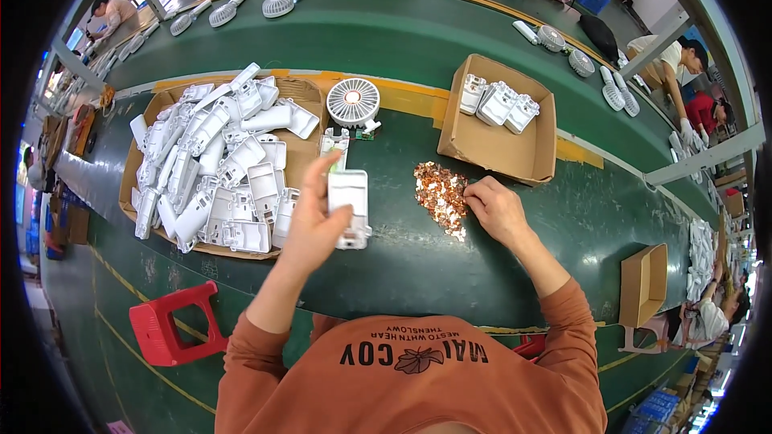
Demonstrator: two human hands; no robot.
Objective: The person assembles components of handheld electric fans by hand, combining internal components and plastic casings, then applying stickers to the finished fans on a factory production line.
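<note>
My left hand is closed round a white plastic handle shell, its hollow, ribbed inside facing up. Past that shell, a small white handheld fan lies on the green workbench, a small green circuit board beside its lower end. To the right is a loose heap of small shiny copper-coloured metal pieces. At the heap's right edge my right hand has its fingertips pinched together. Whatever those fingertips hold, if anything, is too small to make out.
A cardboard tray at left overflows with white shells. Back right, an open cardboard box holds several shells. Beyond runs a green conveyor carrying fans, with co-workers around it. A red stool stands lower left; another carton sits right.
</note>
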